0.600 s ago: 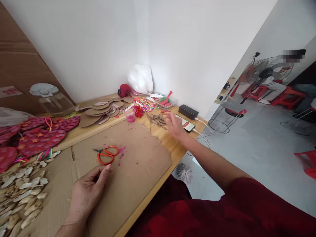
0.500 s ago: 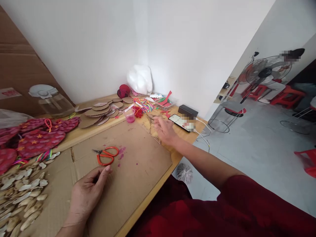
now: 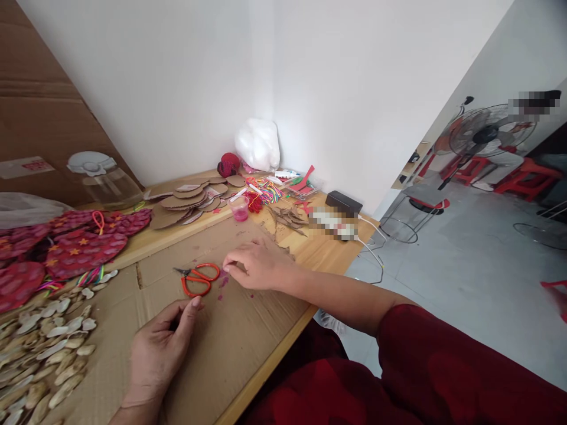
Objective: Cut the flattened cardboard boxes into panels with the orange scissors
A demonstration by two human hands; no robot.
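My right hand point(image 3: 256, 267) lies on the cardboard sheet point(image 3: 248, 313), palm down and fingers bent. Its fingertips are just right of the orange-handled scissors point(image 3: 198, 278), by a pink stain, and I see nothing in it. My left hand point(image 3: 158, 349) rests on its side on the same sheet, below the scissors. Its fingers are loosely curled with the thumb near the forefinger, and nothing shows between them.
Pale seed-shaped pieces point(image 3: 42, 354) are heaped at the left, with red star-patterned fabric shapes point(image 3: 80, 245) behind them. Farther back are cardboard discs point(image 3: 186, 200), a pink cup point(image 3: 240, 208), coloured cords point(image 3: 266, 190), cardboard scraps point(image 3: 290, 216) and a phone on a cable point(image 3: 334, 224). A fan point(image 3: 485, 133) stands on the floor at right.
My right hand has drawn back from the scraps near the phone, moving left and toward me, to land beside the scissors. The left hand has hardly moved.
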